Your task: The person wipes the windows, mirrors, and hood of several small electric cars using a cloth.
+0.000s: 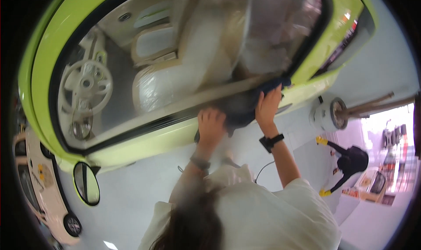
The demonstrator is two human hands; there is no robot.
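Observation:
A dark blue cloth (241, 108) lies across the lower window edge and upper door of a lime-green car (141, 143). My left hand (211, 125) holds its left part, fingers curled over the fabric; blur softens this area. My right hand (269, 107) grips the cloth's right end by the rear of the window, thumb apart from the fingers. Black trim (131, 131) frames the side window (121, 95). Through the glass are a beige steering wheel (87, 83) and seats (156, 85) under clear plastic.
The car's side mirror (86, 183) juts out at left. A potted trunk stands in a white pot (324, 114) at right. Beyond it, a person in dark clothing and yellow gloves (353, 159) bends over the floor. A cream car (42, 187) is parked at far left.

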